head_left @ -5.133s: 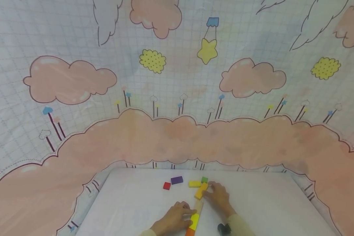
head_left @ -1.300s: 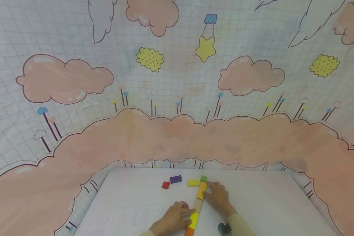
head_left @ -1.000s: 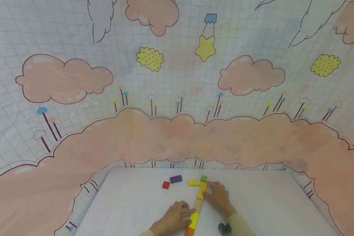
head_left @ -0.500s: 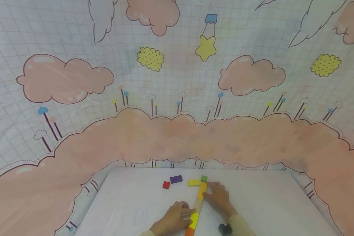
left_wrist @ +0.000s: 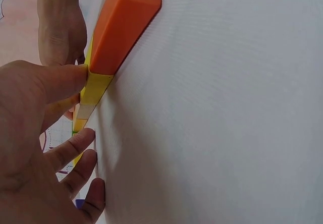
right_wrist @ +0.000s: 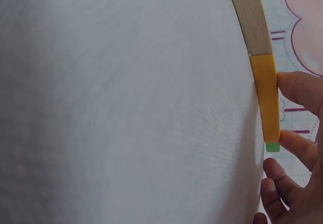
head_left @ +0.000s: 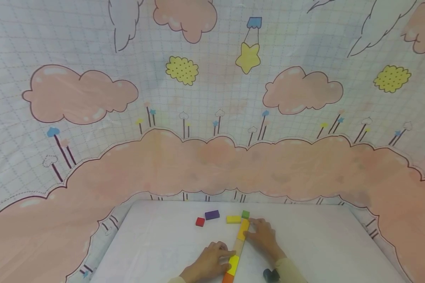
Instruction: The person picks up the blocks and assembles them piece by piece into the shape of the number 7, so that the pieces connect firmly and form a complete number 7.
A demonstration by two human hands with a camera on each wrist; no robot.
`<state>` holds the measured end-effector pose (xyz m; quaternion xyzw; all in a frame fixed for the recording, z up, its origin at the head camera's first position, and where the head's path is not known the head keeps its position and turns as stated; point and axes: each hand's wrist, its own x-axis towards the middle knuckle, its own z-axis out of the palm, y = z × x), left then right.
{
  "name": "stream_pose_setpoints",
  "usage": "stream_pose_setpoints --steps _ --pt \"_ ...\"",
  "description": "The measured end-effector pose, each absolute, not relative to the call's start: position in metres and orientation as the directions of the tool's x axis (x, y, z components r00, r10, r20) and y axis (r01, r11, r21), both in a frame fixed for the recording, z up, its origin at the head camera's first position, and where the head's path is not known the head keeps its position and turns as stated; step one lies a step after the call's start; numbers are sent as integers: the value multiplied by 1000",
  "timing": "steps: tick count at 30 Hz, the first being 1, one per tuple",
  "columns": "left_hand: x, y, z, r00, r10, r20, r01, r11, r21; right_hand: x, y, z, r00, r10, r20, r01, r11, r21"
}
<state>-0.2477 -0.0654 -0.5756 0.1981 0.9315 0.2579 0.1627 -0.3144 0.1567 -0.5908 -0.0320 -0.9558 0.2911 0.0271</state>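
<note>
A row of blocks runs away from me: an orange block, a yellow block, a bare wood block and an amber block. From the left, my left hand touches the row; its thumb presses the yellow block and its index fingertip lies by the wood block. My right hand touches the amber block from the right, with thumb and index fingertips spaced along its side and the other fingers loosely bent. A small green block stands at the row's far end.
Left of the green block lies another yellow block. Farther left are a purple block and a small red block. A dark green object sits by the right sleeve on the white table. Patterned cloth hangs behind.
Five seconds ago the amber block stood askew from the wood block; it has since swung into line and meets its end. Over the last second, both hands have stayed almost still.
</note>
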Motion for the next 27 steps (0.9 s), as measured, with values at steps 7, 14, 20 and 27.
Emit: stream_pose_setpoints --steps 7,14,20,27 --pt "-244 -66 -576 -868 453 -205 280 786 550 -314 159 -592 -998 69 3 54 812 -581" --pt "-243 -66 -579 -869 438 -229 244 784 571 -313 161 -594 -998 56 0 46 812 -581" --pt "-238 -64 -577 -874 422 -241 228 794 563 -312 162 -591 -999 53 -9 48 816 -576" --pt "-236 -63 -575 -876 416 -245 221 796 563 -310 160 -587 -998 58 -23 60 809 -584"
